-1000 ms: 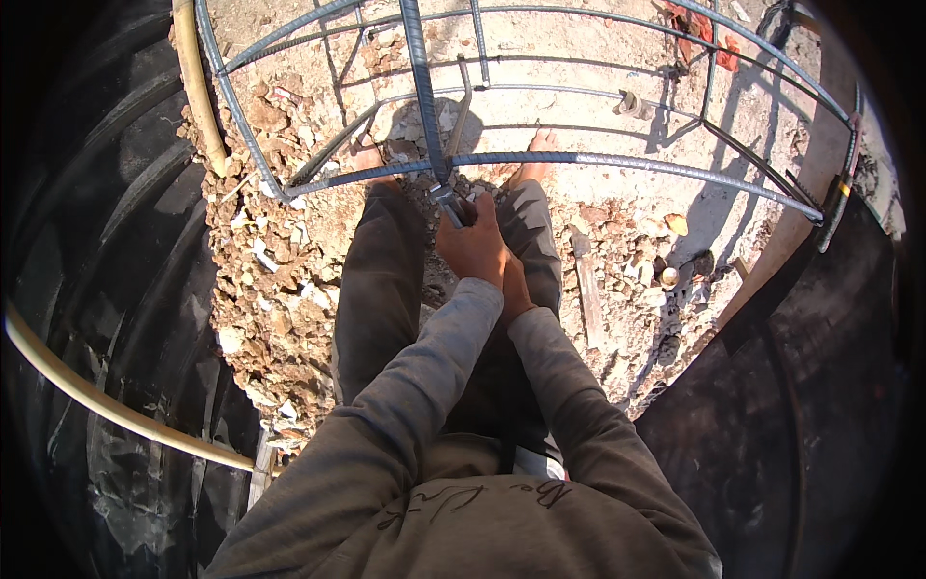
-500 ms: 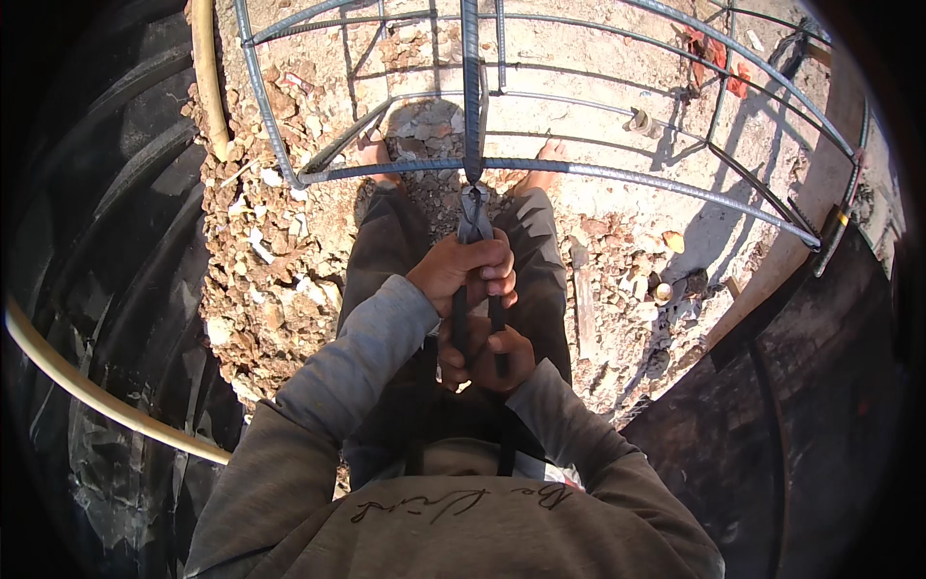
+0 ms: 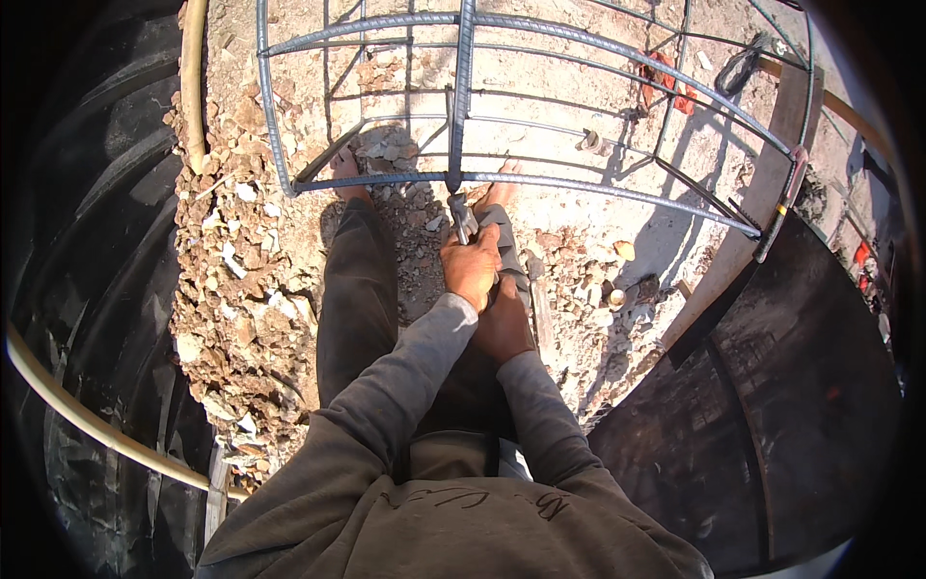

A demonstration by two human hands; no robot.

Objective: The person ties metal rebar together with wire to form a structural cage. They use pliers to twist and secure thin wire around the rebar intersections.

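Note:
A pair of long-handled pincers [image 3: 462, 220] has its metal jaws at a crossing of ribbed rebar, where a lengthwise bar [image 3: 461, 106] meets the near crossbar [image 3: 579, 188]. Closed around the upper part of the pincers is my left hand [image 3: 471, 272]. My right hand [image 3: 503, 320] sits just below it, fingers wrapped round the handles, which are mostly covered by the two hands. Any tie wire at the jaws is too small to make out.
The rebar cage [image 3: 386, 21] spans the far side over rubble-strewn ground [image 3: 251, 328]. Black sheeting [image 3: 96, 241] lies left, with a bent pale pole [image 3: 116, 439] across it. At right are a wooden plank [image 3: 719, 280] and a dark panel [image 3: 752, 415]. My bare feet stand beneath the crossbar.
The pincers have turned and tilted, so the handles that showed before are now hidden behind my hands. My right hand has moved up close to my left. The view has shifted slightly.

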